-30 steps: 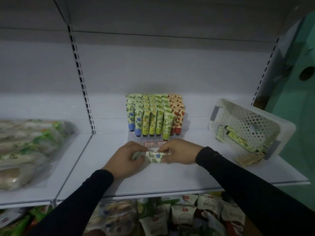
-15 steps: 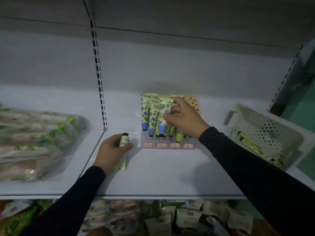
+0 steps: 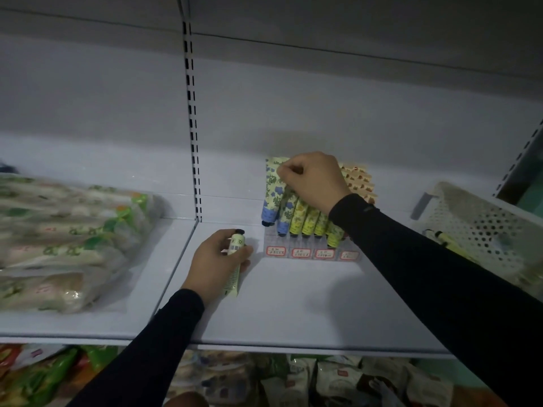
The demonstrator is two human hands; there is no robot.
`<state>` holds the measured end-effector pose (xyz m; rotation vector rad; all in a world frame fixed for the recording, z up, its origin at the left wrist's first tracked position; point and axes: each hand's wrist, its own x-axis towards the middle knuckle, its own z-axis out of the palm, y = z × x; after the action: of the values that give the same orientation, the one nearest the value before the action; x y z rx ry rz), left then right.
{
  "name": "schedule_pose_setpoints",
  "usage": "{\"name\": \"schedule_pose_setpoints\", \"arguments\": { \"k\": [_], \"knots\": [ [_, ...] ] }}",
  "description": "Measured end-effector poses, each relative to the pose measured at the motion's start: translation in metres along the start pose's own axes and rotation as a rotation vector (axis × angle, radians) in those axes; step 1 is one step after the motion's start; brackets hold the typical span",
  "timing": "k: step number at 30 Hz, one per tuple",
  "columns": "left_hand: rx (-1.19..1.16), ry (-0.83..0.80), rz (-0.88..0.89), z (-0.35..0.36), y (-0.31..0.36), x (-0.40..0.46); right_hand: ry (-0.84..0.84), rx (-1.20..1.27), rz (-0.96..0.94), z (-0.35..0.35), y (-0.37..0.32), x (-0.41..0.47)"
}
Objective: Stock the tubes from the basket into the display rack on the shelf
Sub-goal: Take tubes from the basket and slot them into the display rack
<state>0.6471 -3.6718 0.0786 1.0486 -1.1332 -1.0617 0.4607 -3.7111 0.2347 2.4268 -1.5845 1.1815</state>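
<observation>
left hand [image 3: 216, 261] gripping pale tube [image 3: 235, 259] just left of rack [image 3: 311, 254]; right hand [image 3: 314, 180] pinching blue tube [image 3: 271, 190] top in rack

A white metal shelf [image 3: 293, 304] runs across the view in dim light, backed by a pale panel [image 3: 323, 113]. A slotted upright [image 3: 192, 118] with paired dark slots divides the back panel, and a second slotted upright [image 3: 526, 148] stands at the far right. Another shelf's underside [image 3: 352, 19] hangs overhead. To the left lie clear-wrapped packs [image 3: 67, 239] with green print. Below the near edge, a lower tier holds bagged goods [image 3: 323, 380]. A teal surface [image 3: 533, 186] shows at the right edge.
</observation>
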Motion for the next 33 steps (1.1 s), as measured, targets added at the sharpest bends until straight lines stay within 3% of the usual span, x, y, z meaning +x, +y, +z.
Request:
{"name": "schedule_pose_setpoints", "arguments": {
  "k": [13, 33],
  "knots": [
    [-0.028, -0.014, -0.008, 0.0, -0.001, 0.002, -0.031, -0.194, -0.066, 0.021, 0.004, 0.001],
    [-0.007, -0.016, -0.008, 0.001, 0.003, -0.001, -0.098, -0.204, -0.004, 0.021, 0.008, 0.006]
  ]
}}
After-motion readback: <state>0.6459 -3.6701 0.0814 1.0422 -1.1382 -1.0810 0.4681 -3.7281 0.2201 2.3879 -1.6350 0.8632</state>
